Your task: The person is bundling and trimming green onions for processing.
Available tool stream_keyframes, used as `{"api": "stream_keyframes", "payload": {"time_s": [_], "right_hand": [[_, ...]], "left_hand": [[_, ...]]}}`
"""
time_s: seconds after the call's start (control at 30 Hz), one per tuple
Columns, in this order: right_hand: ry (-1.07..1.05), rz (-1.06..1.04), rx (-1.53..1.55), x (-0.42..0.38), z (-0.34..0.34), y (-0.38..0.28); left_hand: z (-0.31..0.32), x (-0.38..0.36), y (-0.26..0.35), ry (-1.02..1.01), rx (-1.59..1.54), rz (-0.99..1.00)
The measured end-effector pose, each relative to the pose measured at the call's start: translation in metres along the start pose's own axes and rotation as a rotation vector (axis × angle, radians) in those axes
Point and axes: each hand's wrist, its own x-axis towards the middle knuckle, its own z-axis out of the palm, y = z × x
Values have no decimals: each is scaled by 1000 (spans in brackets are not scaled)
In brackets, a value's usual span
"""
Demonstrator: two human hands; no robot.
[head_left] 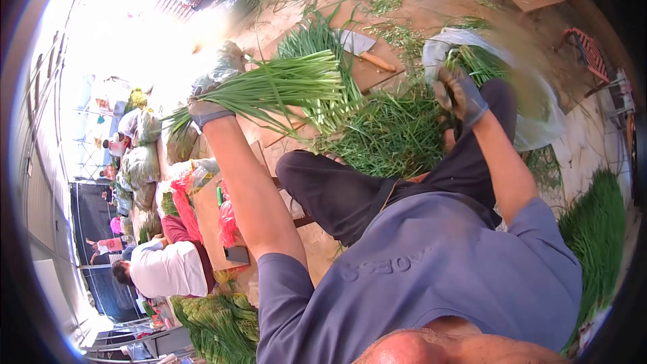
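One bunch of green stalks (290,86) fills your closed left grip (210,108); your right grip (463,92) curls beside the plastic bag (541,125), its hold unclear.

1 thick bunch of long, slender green stalks (286,84) is gripped near its darker, leafy end in the left hand (210,112); the paler, straighter ends sit together, pointing toward the person's right.

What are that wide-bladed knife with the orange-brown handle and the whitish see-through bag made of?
The knife: pale, smooth blade, probably steel; handle perhaps wood, from its warm colour. The bag: apparently thin plastic film, glossy, creased and translucent.
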Motion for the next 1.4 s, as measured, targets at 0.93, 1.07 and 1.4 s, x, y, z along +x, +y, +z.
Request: {"api": "stream_keyframes", "payload": {"time_s": [0.93,1.07,1.4], "right_hand": [[303,-344,78,41,169,29],[332,-249,-102,28,127,38],[644,-220,-1047,-36,0,5]], "left_hand": [[-50,28,-43,-27,-127,89],[-37,6,-45,17,-242,106],[-64,8,-7,40,-178,126]]}}
